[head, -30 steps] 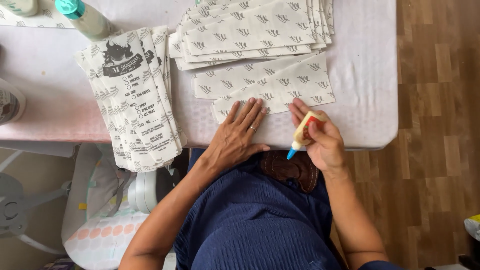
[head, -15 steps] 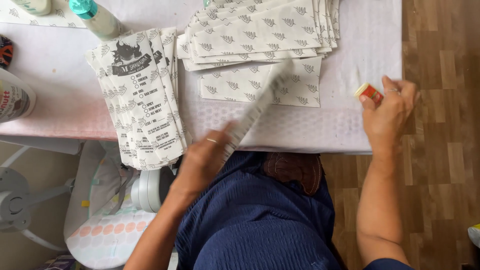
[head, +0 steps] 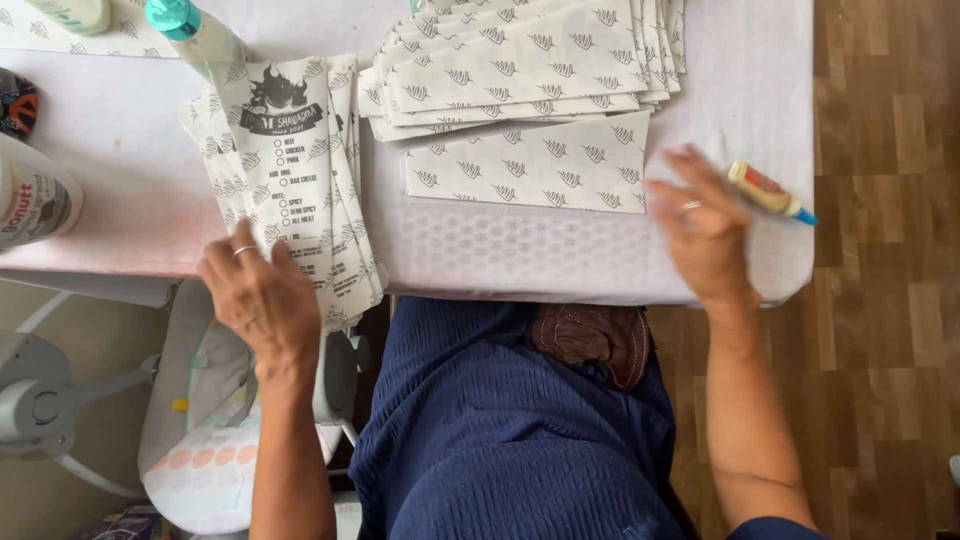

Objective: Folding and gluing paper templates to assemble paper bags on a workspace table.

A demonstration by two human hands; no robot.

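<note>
**Hand and workpiece positions at the table**

My left hand (head: 262,300) rests palm-down, fingers loosely spread, on the near end of the stack of printed grey-and-white paper sleeves (head: 290,180) at the table's 8 o'clock edge; it grips nothing.

My right hand (head: 705,235) lies flat at 4 o'clock, fingers apart, on the white patterned tablecloth (head: 520,250). It is blurred; whether the fingertips touch the sheet I cannot tell.

The small yellow glue tube with a blue tip (head: 768,192) lies just beside that hand, at its 2 o'clock, unheld.

The single leaf-patterned flat paper sheet (head: 530,165) lies at table centre, at 10 o'clock from my right hand. The fanned pile of matching sheets (head: 520,60) overlaps its far edge, at 12 o'clock.
</note>
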